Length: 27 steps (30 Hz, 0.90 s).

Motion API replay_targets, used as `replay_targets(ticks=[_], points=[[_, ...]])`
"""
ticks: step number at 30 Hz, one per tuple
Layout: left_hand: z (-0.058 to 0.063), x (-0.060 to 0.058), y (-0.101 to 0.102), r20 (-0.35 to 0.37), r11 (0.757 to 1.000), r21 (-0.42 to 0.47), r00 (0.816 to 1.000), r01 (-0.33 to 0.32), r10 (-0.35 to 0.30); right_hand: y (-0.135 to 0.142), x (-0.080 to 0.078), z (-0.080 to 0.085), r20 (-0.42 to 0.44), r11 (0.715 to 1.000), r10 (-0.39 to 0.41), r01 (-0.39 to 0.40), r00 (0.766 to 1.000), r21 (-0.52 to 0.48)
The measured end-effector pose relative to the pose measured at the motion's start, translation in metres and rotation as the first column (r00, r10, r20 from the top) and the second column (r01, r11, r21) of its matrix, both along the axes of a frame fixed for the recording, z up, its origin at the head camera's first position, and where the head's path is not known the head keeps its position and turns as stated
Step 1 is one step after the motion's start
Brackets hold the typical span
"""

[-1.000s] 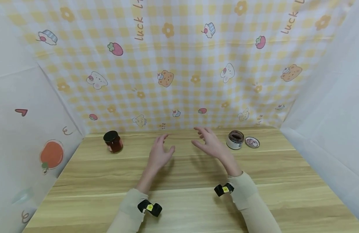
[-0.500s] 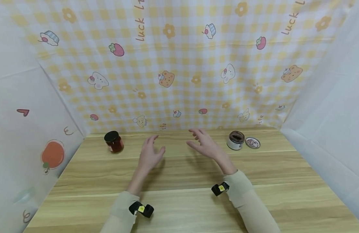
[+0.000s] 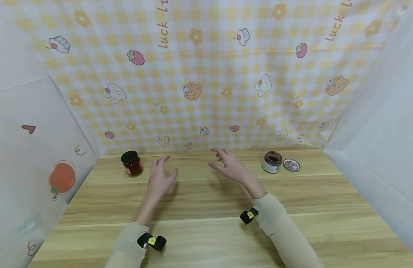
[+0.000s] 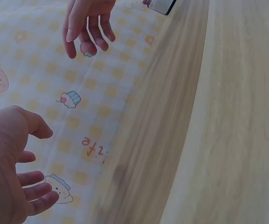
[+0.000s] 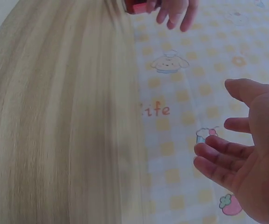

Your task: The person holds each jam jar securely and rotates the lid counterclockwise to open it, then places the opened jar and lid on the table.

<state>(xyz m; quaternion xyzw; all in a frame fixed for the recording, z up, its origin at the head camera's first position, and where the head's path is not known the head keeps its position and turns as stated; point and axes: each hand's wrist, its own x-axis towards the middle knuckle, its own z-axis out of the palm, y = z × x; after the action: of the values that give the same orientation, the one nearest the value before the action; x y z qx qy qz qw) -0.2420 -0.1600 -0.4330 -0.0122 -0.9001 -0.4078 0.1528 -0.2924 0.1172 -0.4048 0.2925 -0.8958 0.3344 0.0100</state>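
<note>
My left hand point(image 3: 159, 180) hovers over the table with loosely bent fingers and holds nothing. Just to its left stands a closed jar with a black lid point(image 3: 133, 163) and dark red contents. My right hand point(image 3: 230, 166), likewise holding nothing, hangs over the back middle of the table, fingers pointing left. Further right stands a lidless jar point(image 3: 272, 162) with a white label and dark contents. Beside that jar a round lid point(image 3: 291, 165) lies flat. In the left wrist view the left palm point(image 4: 3, 163) shows; in the right wrist view, the right palm point(image 5: 265, 158).
The wooden table point(image 3: 206, 238) ends at the back against a yellow checked cloth point(image 3: 213, 67) with cartoon prints. White sheets hang at the left side point(image 3: 18, 156) and the right side point(image 3: 380, 149). Small cameras sit on both wrists.
Both hands have moved left, the left one further, and it is now closer to the dark red jar. The jars and the lid keep their places on the table.
</note>
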Motion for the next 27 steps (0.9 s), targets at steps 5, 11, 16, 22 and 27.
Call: replay_targets(ticks=[5,11,16,22,27], points=[[0.0,0.001,-0.011,-0.007,1.0,-0.003,1.0,-0.018,0.018,-0.012,-0.001,-0.001,-0.002,0.999,0.045,-0.045,0.999,-0.013],[-0.001,0.002,-0.021,-0.025,0.999,0.004,0.999,-0.047,0.047,-0.026,-0.001,-0.006,-0.014,0.997,0.077,-0.077,0.997,-0.005],[-0.001,0.004,-0.029,-0.048,0.995,0.033,0.995,-0.09,0.091,-0.035,-0.001,-0.01,-0.013,0.997,0.081,-0.081,0.997,0.004],[0.001,0.007,-0.039,-0.089,0.988,0.067,0.985,-0.142,0.147,-0.046,-0.002,-0.009,-0.003,0.997,0.073,-0.073,0.997,0.009],[0.002,0.008,-0.046,-0.131,0.977,0.097,0.971,-0.189,0.201,-0.056,-0.004,-0.007,0.02,0.996,0.087,-0.087,0.996,0.006]])
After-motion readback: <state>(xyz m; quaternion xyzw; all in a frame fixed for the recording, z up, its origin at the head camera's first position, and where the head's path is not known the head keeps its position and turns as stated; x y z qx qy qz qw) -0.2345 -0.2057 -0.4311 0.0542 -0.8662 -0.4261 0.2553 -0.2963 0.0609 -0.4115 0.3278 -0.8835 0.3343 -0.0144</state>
